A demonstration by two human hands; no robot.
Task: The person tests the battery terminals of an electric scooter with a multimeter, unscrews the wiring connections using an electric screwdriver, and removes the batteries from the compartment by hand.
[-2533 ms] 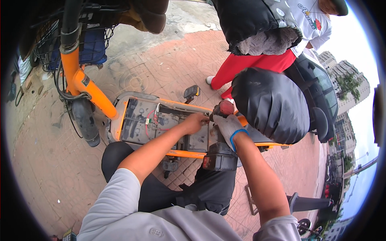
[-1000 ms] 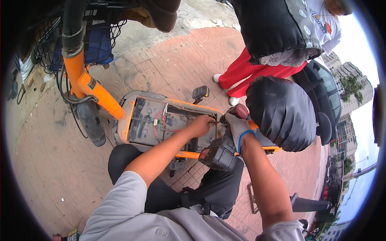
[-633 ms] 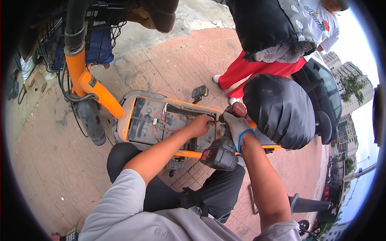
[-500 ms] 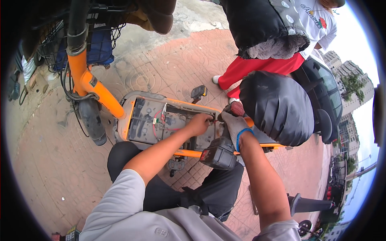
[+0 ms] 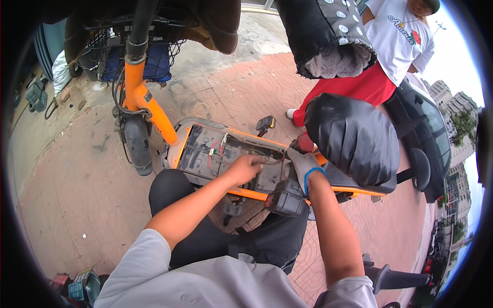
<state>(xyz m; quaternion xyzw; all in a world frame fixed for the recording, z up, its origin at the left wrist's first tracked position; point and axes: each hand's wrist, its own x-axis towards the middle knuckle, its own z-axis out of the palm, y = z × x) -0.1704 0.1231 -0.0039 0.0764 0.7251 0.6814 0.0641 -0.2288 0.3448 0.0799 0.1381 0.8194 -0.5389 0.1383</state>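
An orange electric bike frame [image 5: 154, 120] stands before me, its long floor compartment [image 5: 197, 160] uncovered and dusty inside. A red wire with a white connector [image 5: 211, 152] lies in it. My bare left hand [image 5: 245, 170] is over the middle of the compartment, fingers pinched; a thin strand runs from them to the right, too fine to name. My right hand [image 5: 304, 165], in a grey glove with a blue cuff, grips a red and black cordless drill [image 5: 304, 143]. Its black battery pack [image 5: 286, 197] hangs below; the drill's front end is by the compartment's right end.
A black-covered seat [image 5: 354, 138] rises to the right, a padded black handlebar muff [image 5: 328, 41] above. A wire basket [image 5: 136, 56] is at far left. A pedal [image 5: 265, 123] juts out beyond the frame. A person in red trousers [image 5: 349, 90] stands near a dark car [image 5: 421, 128].
My left hand has drawn left, away from the drill's front end, and a thin strand now shows between them. My right hand still holds the drill. The whole view has shifted somewhat.
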